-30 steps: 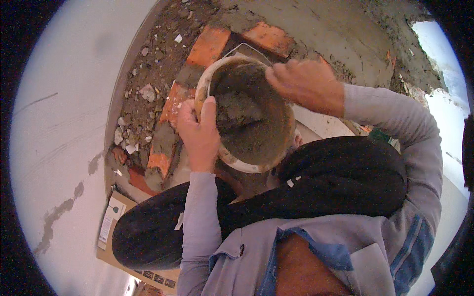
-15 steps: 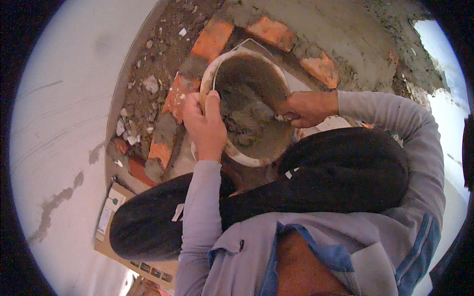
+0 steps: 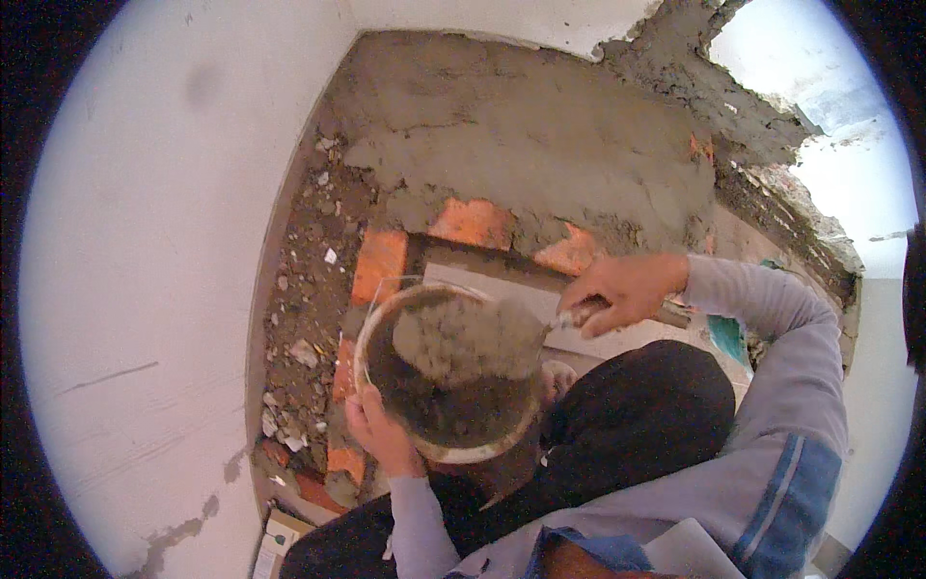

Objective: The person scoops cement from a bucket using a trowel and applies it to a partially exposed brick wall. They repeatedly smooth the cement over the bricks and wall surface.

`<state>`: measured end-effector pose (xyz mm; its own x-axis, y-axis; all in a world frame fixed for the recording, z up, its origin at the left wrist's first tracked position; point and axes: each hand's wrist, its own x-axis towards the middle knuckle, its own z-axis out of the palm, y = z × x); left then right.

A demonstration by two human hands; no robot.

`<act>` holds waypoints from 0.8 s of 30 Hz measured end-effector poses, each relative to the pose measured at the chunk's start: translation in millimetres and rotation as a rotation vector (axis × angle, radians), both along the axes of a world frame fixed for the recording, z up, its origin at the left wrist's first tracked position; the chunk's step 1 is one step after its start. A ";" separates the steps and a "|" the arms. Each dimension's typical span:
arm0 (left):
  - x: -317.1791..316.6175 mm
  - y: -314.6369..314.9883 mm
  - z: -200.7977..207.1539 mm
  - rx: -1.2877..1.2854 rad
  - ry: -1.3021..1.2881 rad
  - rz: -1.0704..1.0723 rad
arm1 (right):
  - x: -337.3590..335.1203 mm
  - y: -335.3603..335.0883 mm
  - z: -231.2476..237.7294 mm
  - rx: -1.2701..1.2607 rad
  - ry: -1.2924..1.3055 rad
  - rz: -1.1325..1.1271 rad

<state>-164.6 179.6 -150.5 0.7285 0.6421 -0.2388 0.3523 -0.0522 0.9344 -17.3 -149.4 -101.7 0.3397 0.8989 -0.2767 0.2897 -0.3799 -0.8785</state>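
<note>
A round bucket with a pale rim and a thin wire handle stands between my knees. My left hand is closed on its near-left rim, thumb and fingers pinching the edge. On the right, my right hand grips the handle of a trowel. A big heap of wet grey mortar rides on the trowel over the bucket's mouth and hides most of the blade. The bucket's inside below the heap is in dark shadow.
Beyond the bucket runs a curved row of orange bricks set in mortar. Behind it lies a broad mortar-coated surface. Rubble and soil fill the strip beside the white wall. A cardboard box sits at lower left.
My right hand has lifted the trowel out of the bucket, loaded with mortar. My left hand stays on the rim. The view has tilted up, showing more of the mortared surface.
</note>
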 end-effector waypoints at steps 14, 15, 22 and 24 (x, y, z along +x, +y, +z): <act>16.1 2.5 3.9 0.023 0.066 -0.011 | 265.5 1.1 -31.4 -0.307 0.124 -0.534; 26.1 -5.8 16.2 -0.012 0.090 0.022 | 262.1 -1.6 -35.7 -0.335 -0.006 -0.511; 44.8 6.3 15.7 0.069 0.163 -0.152 | 335.2 41.2 -100.5 -0.619 -0.855 -0.582; 54.1 -0.7 20.9 0.011 0.187 -0.137 | 344.3 51.9 -101.1 -0.629 -0.782 -0.639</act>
